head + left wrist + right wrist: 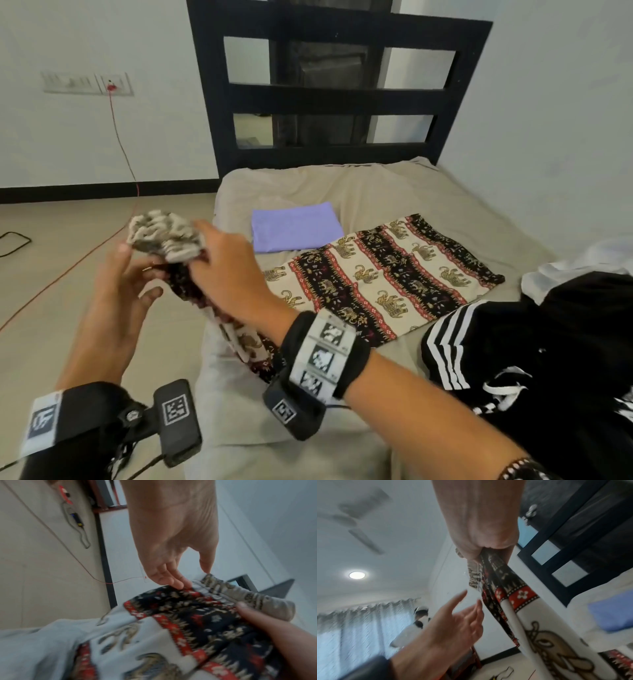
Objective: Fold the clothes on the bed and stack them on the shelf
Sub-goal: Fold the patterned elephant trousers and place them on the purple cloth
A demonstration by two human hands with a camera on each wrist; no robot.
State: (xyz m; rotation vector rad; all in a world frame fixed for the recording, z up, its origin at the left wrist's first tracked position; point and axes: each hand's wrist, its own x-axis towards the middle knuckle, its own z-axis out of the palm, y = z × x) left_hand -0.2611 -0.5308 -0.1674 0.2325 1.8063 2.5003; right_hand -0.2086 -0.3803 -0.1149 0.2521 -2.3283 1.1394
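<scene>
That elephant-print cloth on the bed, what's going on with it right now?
A person is working on the elephant-print garment, most of which lies spread on the bed. Their right hand grips its gathered waistband end, lifted off the bed's left edge, while the left hand is open just beside the fabric, not clearly gripping it. A folded purple cloth lies on the bed behind, and black clothing with white stripes is heaped at the right, unfolded.

A black slatted headboard (337,92) stands against pale walls (102,41). Left of it, a switch panel (87,83) feeds a red cable (118,137) down to the beige floor (68,240). Overhead, a ceiling fan (359,520) and a round lamp (357,575); curtains (359,622) hang beyond.
</scene>
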